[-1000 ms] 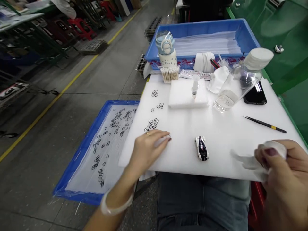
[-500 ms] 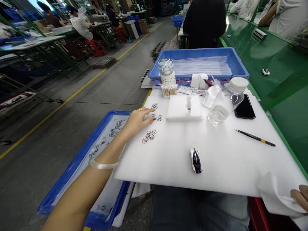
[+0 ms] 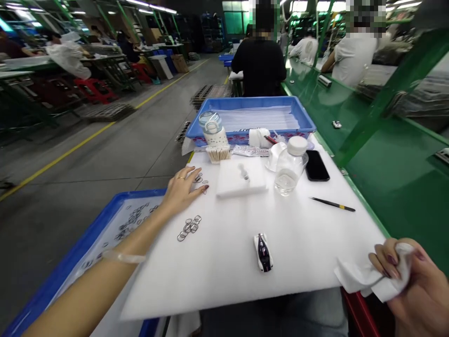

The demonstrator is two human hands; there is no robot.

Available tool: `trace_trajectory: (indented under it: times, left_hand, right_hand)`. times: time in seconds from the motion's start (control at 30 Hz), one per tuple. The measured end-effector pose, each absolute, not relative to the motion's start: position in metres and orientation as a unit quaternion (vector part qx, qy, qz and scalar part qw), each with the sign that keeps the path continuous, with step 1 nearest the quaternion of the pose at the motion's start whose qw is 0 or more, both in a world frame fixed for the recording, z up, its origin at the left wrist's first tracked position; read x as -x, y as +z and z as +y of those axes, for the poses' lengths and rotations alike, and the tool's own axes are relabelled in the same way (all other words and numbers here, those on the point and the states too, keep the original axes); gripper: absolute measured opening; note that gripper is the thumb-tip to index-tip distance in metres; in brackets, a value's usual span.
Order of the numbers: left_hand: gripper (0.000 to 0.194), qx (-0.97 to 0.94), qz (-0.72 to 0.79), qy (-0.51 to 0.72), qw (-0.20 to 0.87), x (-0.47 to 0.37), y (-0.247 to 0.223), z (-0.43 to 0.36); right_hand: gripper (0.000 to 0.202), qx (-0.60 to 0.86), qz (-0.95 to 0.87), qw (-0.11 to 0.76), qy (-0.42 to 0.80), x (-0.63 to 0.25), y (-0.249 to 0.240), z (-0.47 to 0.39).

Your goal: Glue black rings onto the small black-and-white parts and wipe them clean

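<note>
My left hand (image 3: 183,186) lies stretched out on the white foam board (image 3: 224,262), fingers apart, its fingertips touching small black rings (image 3: 202,179) near the board's far left. Another cluster of rings (image 3: 188,226) lies nearer to me, apart from the hand. My right hand (image 3: 412,276) is closed around a crumpled white cloth (image 3: 365,278) at the board's near right corner. A small white and black toy car (image 3: 263,252) sits on the board between both hands, untouched.
A foam block with a small dropper (image 3: 241,177), a clear bottle (image 3: 289,165), a black phone (image 3: 316,165), tweezers (image 3: 332,204), cotton swabs (image 3: 218,152) and a blue bin (image 3: 259,117) stand at the back. A blue tray with several rings (image 3: 70,267) sits left. Other people work ahead along the green bench (image 3: 386,159).
My head has tilted up, showing more of the hall. My left hand has reached farther to the far rings. My right hand has come back into view holding the cloth.
</note>
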State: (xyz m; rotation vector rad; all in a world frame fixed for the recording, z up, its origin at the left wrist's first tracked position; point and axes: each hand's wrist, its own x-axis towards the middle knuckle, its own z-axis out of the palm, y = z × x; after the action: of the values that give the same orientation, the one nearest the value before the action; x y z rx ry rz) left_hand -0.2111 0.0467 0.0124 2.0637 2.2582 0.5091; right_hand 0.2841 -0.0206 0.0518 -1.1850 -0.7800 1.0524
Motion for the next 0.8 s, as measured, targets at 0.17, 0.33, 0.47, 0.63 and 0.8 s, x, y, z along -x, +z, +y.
trace_trajectory:
  times: [0.17,0.33,0.47,0.63,0.8]
  left_hand:
    - [0.052,-0.642,0.730,0.233,-0.014,0.208,0.019,0.032]
    - [0.038,-0.693,0.682,0.213,0.091,0.198,0.038,-0.003]
    - [0.032,-0.738,0.625,0.177,0.185,0.191,0.044,-0.018]
    - [0.032,-0.744,0.610,0.187,0.199,0.196,0.043,-0.021]
    - [0.028,-0.751,0.599,0.181,0.209,0.202,0.044,-0.022]
  right_hand:
    - [0.036,0.485,-0.347,0.615,0.516,-0.263,0.063,-0.008]
    - [0.031,0.507,-0.383,0.571,0.520,-0.252,0.053,-0.009]
    - [0.034,0.528,-0.404,0.540,0.516,-0.252,0.043,-0.012]
    - [0.028,0.508,-0.461,0.614,0.390,-0.245,0.070,0.010]
    - [0.020,0.392,-0.650,0.615,0.214,-0.218,0.128,0.083]
